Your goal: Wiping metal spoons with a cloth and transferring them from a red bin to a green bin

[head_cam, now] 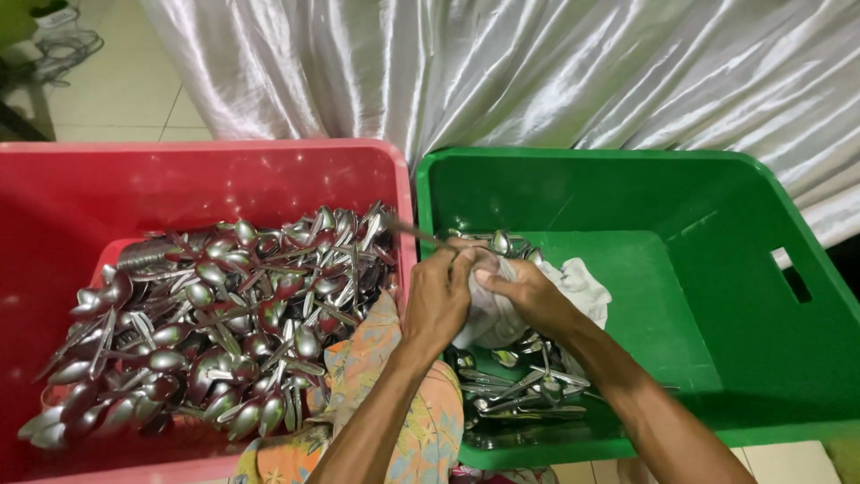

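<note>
— Left hand (pixel 437 300)?
— Closed around a spoon (pixel 414 231) at frame centre, handle slanting up-left over the red crate's (pixel 81 193) rim.
— Right hand (pixel 528 294)?
— Just beside it, grip shut on a white cloth (pixel 582 285), pressed against that spoon above the green crate (pixel 717 269).
— Other spoons?
— Heaped in the red crate, left; fewer in the green, lower centre.

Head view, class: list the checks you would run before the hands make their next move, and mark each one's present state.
1. Left hand has a grip on the spoon: ok.
2. Right hand holds the white cloth around it: ok.
3. Red crate holds a spoon pile: ok.
4. Green crate has bare floor space: ok.
5. Spoon wiped clean: cannot tell.
</note>
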